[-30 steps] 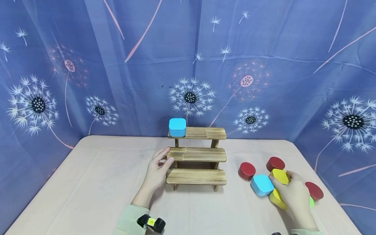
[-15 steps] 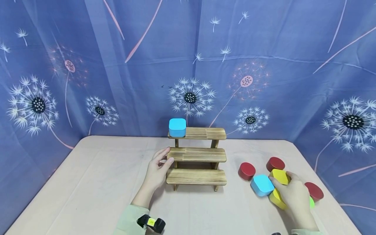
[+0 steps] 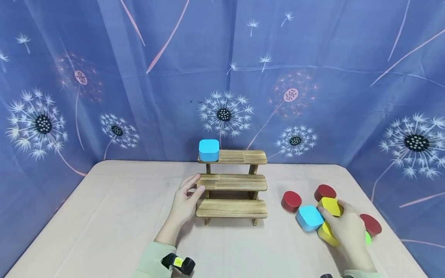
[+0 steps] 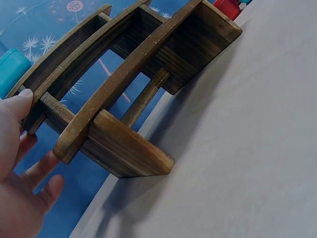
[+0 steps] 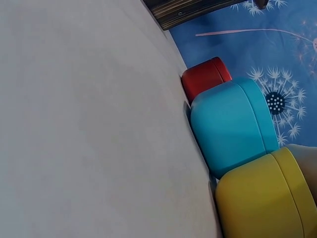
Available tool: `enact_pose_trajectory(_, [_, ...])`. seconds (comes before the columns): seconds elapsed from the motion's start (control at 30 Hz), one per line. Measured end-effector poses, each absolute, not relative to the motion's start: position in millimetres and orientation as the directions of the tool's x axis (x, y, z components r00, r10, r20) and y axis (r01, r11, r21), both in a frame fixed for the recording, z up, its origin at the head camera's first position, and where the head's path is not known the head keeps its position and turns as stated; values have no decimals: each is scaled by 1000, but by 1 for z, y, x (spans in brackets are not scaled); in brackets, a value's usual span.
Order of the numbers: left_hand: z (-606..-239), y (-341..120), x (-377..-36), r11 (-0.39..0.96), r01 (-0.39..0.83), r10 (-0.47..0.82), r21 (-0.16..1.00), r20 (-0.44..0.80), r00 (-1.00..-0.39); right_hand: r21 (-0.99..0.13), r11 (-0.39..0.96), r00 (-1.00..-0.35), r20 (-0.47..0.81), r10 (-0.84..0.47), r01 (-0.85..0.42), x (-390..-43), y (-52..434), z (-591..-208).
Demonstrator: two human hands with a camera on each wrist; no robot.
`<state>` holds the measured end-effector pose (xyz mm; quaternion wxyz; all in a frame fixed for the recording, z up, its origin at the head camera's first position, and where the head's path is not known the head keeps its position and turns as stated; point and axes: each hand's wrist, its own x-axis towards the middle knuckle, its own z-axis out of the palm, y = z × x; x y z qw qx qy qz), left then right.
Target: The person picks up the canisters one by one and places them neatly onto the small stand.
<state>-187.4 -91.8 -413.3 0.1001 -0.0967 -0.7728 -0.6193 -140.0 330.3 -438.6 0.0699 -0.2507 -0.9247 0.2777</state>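
A three-step wooden display stand point(image 3: 232, 208) stands mid-table. My left hand point(image 3: 185, 200) holds the left end of its middle step; in the left wrist view the thumb lies on the step's end, with the other fingers alongside. A light-blue rounded-square lidded box point(image 3: 209, 150) sits on the left end of the top step. At the right, my right hand point(image 3: 349, 227) grips the farther yellow lidded box point(image 3: 329, 206) between thumb and fingers. Nearer lies a second yellow box point(image 3: 327, 234), partly hidden by the hand. Another blue box point(image 3: 309, 218) is beside them.
Round red boxes lie around the group: one red box point(image 3: 291, 201) at its left, another red box point(image 3: 325, 192) behind, a third red box point(image 3: 371, 224) at the right. A green thing point(image 3: 367, 238) peeks out past my right hand. A patterned blue cloth point(image 3: 167, 96) surrounds the table.
The head view has shifted very slightly. Both hands and all the boxes keep their places.
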Motion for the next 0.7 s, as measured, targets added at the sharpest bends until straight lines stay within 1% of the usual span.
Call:
enact_pose_trajectory(0.47, [-414, -93, -189, 207, 282, 26, 937, 283, -959, -584, 723, -857, 88, 508, 368, -138, 326, -436])
enact_pose_trajectory(0.7, [-416, -93, -190, 207, 279, 26, 938, 280, -960, -572, 715, -846, 66, 529, 402, -137, 325, -431])
